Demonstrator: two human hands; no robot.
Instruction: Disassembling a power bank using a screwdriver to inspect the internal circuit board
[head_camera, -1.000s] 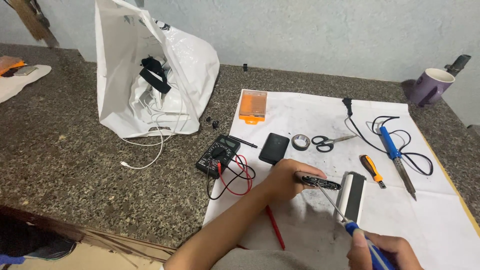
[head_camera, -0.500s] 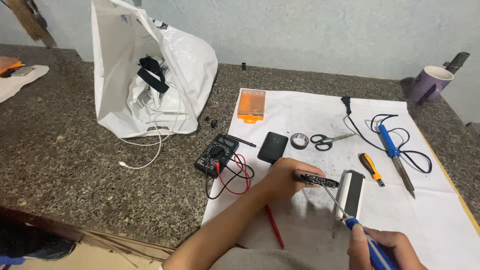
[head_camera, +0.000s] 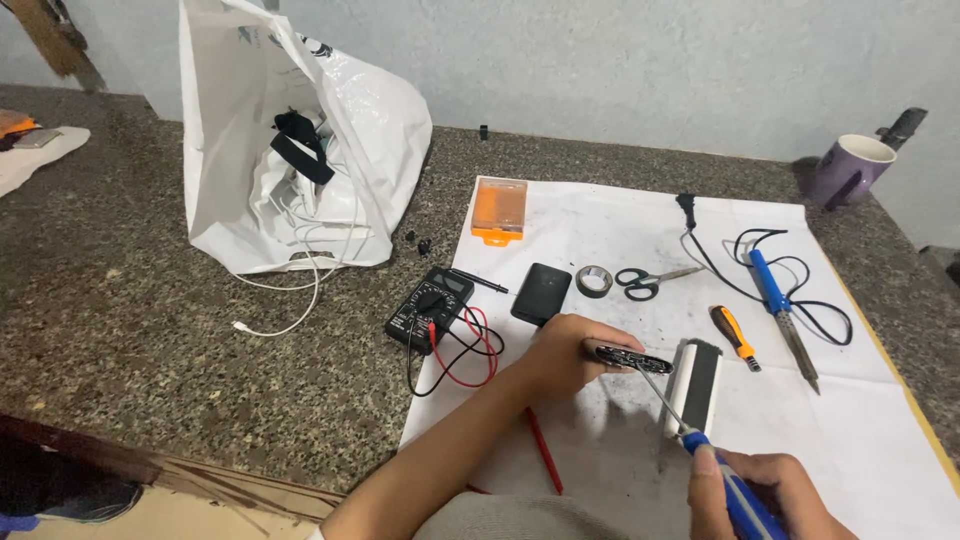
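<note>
Our left hand (head_camera: 565, 352) is clamped on a thin dark device (head_camera: 628, 357), holding it edge-up just above the white paper sheet (head_camera: 880, 440) on the worktop (head_camera: 120, 300). Our right hand (head_camera: 765, 495) is closed around the blue-handled screwdriver (head_camera: 735, 495), whose thin shaft runs up and left so its tip meets the device. The two hands are apart, joined only by tool and device. Against the frames a second and half a second ago, almost nothing differs: both hands keep the same grips, and the view has only drifted slightly. Just right of the device lies a silver and black block (head_camera: 695, 385), unmoved. The multimeter (head_camera: 430, 305) with its red and black leads, the black rectangular case (head_camera: 541, 293), the scissors (head_camera: 650, 280) and the soldering iron (head_camera: 780, 305) all lie where they were.
</note>
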